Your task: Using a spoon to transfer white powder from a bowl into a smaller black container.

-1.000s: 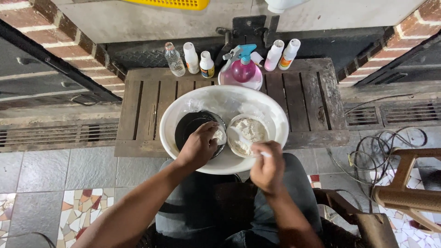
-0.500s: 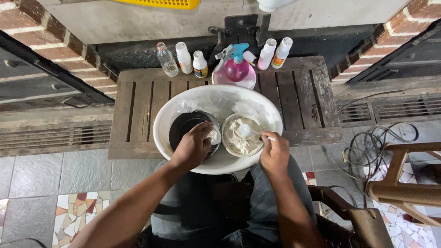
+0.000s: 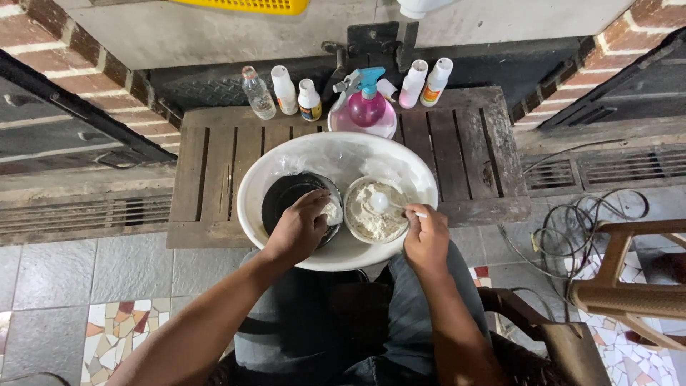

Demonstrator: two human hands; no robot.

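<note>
So the person is sitting in front of a low slatted wooden desk (image 3: 471,154), looking straight down at a big white basin (image 3: 400,161) that sits on its near half and hangs a bit over the front edge. Inside the basin there's some crumpled clear plastic at the back, a black bowl (image 3: 282,196) on the left and a small white bowl (image 3: 375,211) full of whitish powder on the right, the two bowls just beside each other.

Left hand (image 3: 299,230) is curled over the right rim of the black bowl, fingers bent down and pressing on a lump of white stuff (image 3: 332,211) sitting at that edge. Can't really see how tight the grip is since the back of the hand covers most of it.

Right hand (image 3: 426,239) is at the near right rim of the basin, closed around the handle of a white plastic spoon (image 3: 379,202). The spoon head is over the powder in the white bowl, about the middle of it.

Along the back edge of the desk there's a row of bottles: a clear one (image 3: 256,93), a few small white ones (image 3: 284,89), and a pink spray bottle with a teal trigger (image 3: 366,107) sitting in a shallow dish. Two more white bottles (image 3: 426,82) are on the right of that. Brown plastic chair (image 3: 629,286) off to the right, some loose cables (image 3: 572,229) on the tiled floor.
</note>
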